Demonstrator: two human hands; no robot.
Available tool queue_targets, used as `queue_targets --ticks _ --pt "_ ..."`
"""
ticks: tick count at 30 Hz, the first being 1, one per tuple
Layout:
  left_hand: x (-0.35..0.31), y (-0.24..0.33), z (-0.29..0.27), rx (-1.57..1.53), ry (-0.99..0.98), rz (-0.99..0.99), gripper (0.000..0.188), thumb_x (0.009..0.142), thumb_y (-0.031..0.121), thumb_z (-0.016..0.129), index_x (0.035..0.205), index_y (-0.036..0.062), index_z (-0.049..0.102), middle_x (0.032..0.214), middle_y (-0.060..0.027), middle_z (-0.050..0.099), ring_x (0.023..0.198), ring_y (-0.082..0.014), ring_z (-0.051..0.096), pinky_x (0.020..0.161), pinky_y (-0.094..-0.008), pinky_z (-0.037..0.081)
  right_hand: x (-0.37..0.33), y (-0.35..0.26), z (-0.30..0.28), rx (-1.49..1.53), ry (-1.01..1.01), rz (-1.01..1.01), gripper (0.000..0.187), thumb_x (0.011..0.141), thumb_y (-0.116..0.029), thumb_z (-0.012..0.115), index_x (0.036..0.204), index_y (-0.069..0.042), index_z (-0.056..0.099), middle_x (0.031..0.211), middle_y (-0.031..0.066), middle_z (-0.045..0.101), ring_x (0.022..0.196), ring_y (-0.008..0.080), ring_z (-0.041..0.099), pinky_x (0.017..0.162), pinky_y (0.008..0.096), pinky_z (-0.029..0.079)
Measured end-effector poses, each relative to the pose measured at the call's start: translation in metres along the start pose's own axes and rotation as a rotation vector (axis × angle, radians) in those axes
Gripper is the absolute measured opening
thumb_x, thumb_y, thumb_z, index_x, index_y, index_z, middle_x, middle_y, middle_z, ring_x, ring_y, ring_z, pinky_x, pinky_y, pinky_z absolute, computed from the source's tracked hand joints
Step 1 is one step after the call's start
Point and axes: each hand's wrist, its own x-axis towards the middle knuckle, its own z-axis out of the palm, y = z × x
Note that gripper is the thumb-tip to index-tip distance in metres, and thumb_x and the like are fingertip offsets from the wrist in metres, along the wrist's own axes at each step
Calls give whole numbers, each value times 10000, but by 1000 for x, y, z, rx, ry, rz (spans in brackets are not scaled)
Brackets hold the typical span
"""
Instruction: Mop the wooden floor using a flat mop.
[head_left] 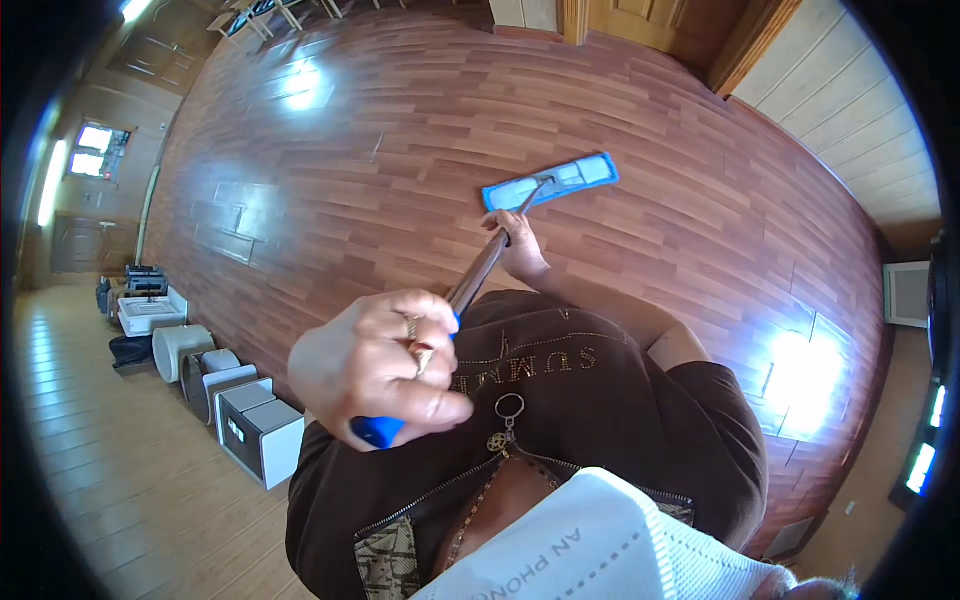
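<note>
A flat mop (477,272) slants across the view, its pole running from my chest out to the floor. My left hand (375,360), with rings on its fingers, is closed around the blue grip at the pole's upper end. Further down, my right hand (518,248) wraps round the brown part of the pole, its arm bent in front of my body. The wide mop head (550,184), pale on top with a blue fringed edge, lies flat on the wood-look floor (400,200) ahead of me. The pole joins the head near its middle.
Along the left stand a white-and-grey box-shaped unit (258,430), a white round bin (180,350), a white crate (150,312) and a black bag (132,350). Wooden furniture legs (285,15) show at the far left. A door frame (575,22) and pale panelled wall (835,85) bound the far right.
</note>
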Motion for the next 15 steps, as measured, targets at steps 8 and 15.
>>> queue_targets --ticks 8,15 --pt "15 -90 37 -23 145 -229 114 714 78 655 738 128 556 689 -38 573 708 -259 571 633 -373 450 78 -15 -52 76 -374 39 545 790 -53 602 1308 -61 435 1276 219 488 1194 371 476 1016 437 385" --pt "13 -208 48 -182 597 -340 202 706 101 765 808 32 605 714 -80 610 685 -199 604 621 -310 462 80 -155 -120 211 -73 -223 455 930 -313 534 1240 19 509 1266 183 522 1207 289 486 1024 370 347"
